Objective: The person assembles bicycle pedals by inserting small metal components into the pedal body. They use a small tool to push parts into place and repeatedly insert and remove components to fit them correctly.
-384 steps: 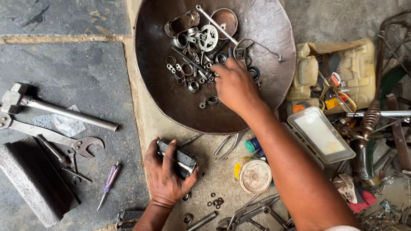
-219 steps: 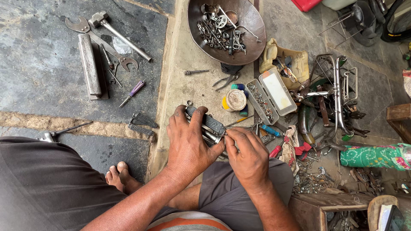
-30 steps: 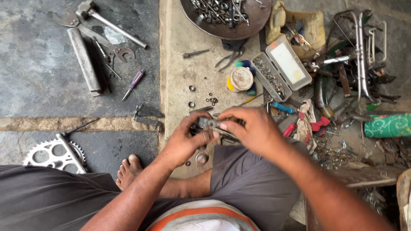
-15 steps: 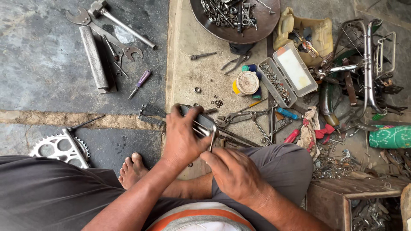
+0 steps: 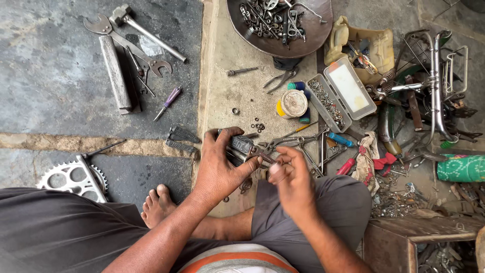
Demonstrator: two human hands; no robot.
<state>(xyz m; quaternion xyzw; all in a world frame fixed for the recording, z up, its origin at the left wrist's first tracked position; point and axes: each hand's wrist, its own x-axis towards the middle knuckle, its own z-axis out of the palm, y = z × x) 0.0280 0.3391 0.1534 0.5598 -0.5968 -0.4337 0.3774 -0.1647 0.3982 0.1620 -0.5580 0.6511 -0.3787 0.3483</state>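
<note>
My left hand [image 5: 220, 164] grips a dark metal bicycle pedal [image 5: 242, 147] just above my knee, thumb on its end near a small bolt sticking out to the right. My right hand [image 5: 290, 177] hovers beside that end, fingers curled and blurred, fingertips close to the pedal's tip; whether it pinches a small part I cannot tell. Small loose nuts [image 5: 258, 126] lie on the ground just beyond the pedal.
A dark round pan of metal parts [image 5: 280, 25] sits at the top. An open clear box of screws [image 5: 336, 98], a round tin [image 5: 293, 102], pliers [image 5: 280, 80], hammer [image 5: 144, 30], wrench [image 5: 126, 43], metal bar [image 5: 115, 73], purple screwdriver [image 5: 167, 101], chainring [image 5: 73, 178], scrap at right.
My right hand has come up from my lap to the pedal's right end. The left hand keeps its hold on the pedal. The view has shifted slightly.
</note>
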